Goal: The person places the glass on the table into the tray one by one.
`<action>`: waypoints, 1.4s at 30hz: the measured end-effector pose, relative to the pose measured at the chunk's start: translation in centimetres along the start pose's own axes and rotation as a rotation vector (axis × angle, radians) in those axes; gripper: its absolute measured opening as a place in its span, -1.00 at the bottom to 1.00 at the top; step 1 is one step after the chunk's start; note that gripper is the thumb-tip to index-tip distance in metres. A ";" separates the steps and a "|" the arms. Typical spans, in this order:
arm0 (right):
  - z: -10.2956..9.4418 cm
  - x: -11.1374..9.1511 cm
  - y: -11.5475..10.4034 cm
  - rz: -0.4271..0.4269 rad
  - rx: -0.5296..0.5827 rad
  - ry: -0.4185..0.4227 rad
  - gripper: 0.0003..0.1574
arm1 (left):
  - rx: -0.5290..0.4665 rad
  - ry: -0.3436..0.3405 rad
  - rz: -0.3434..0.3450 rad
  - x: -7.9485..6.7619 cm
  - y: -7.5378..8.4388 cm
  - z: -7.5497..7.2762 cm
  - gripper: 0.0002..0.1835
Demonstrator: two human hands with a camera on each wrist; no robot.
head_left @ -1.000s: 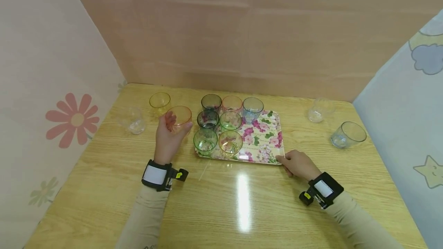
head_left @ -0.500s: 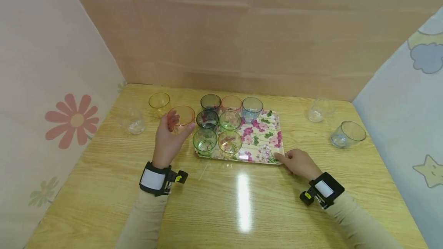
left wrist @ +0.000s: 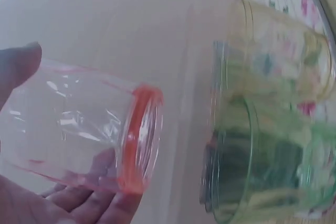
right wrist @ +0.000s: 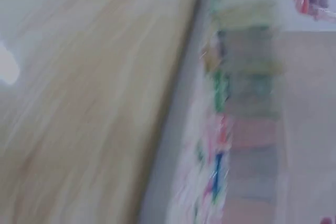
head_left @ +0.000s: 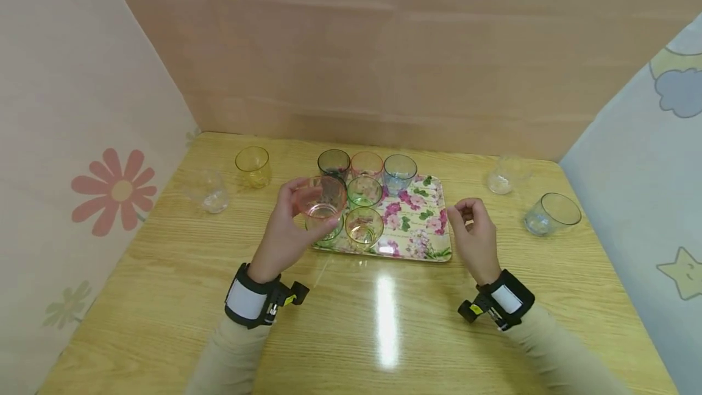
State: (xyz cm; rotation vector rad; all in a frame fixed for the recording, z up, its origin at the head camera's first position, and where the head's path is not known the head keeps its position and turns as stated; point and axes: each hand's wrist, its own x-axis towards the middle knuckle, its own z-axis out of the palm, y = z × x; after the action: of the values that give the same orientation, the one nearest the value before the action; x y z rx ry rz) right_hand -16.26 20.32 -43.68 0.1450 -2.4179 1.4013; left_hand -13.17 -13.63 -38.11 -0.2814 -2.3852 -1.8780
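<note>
My left hand [head_left: 287, 230] grips a pink-orange drinking glass [head_left: 322, 195], fingers on one side and thumb on the other. In the head view this glass overlaps the green glass [head_left: 330, 231] at the tray's front left and hides most of a dark one behind. The left wrist view shows the held glass [left wrist: 79, 121] apart from the green [left wrist: 278, 169] and yellow glasses. Just off the right edge of the flowered tray [head_left: 406, 224], my right hand [head_left: 476, 236] is raised with loosely bent fingers and holds nothing.
Also on the tray are yellow [head_left: 364, 229], light green [head_left: 364, 192], pink [head_left: 367, 166], blue [head_left: 399, 175] and dark [head_left: 333, 163] glasses. A yellow glass [head_left: 253, 168] and a clear one [head_left: 214, 195] stand left. On the right are a clear [head_left: 500, 180] and a bluish glass [head_left: 548, 217].
My left hand has carried the pink-orange glass rightward, from beside the tray to over its left part. My right hand has let go of the tray's front right corner and risen.
</note>
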 end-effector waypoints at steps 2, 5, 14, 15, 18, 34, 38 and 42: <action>0.6 0.0 -0.9 -0.023 0.145 -0.001 -0.69 | -0.018 -0.052 0.039 -0.3 0.4 0.6 -0.17; 1.6 0.0 -2.3 -0.072 0.371 -0.016 -0.66 | -0.033 -0.119 0.104 -0.6 0.8 1.6 -0.22; 4.2 -0.4 -6.3 -0.123 0.841 -0.167 -0.25 | -0.146 -0.265 0.215 -1.5 0.4 5.5 -0.17; 4.5 -0.5 -6.7 -0.117 0.854 -0.196 -0.18 | -0.159 -0.271 0.222 -1.6 0.4 5.8 -0.16; 5.0 -1.1 -7.7 -0.107 0.824 -0.298 0.00 | -0.181 -0.289 0.233 -1.7 0.3 6.5 -0.13; 4.7 -2.3 -7.9 -0.153 0.826 -0.595 0.15 | -0.142 -0.283 0.289 -1.8 -0.3 7.4 0.05; 4.5 -2.3 -7.4 -0.165 0.823 -0.626 0.14 | -0.116 -0.208 0.245 -1.7 -0.4 7.1 0.01; 4.3 -2.2 -7.0 -0.217 0.855 -0.651 -0.03 | -0.104 -0.114 0.231 -1.6 -0.7 6.6 -0.12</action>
State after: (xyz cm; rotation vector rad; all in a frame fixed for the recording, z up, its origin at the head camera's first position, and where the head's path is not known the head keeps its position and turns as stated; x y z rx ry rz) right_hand -13.42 12.93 -40.67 1.1766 -1.9099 2.4429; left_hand -11.48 -7.53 -40.62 -0.6584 -2.2117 -1.9270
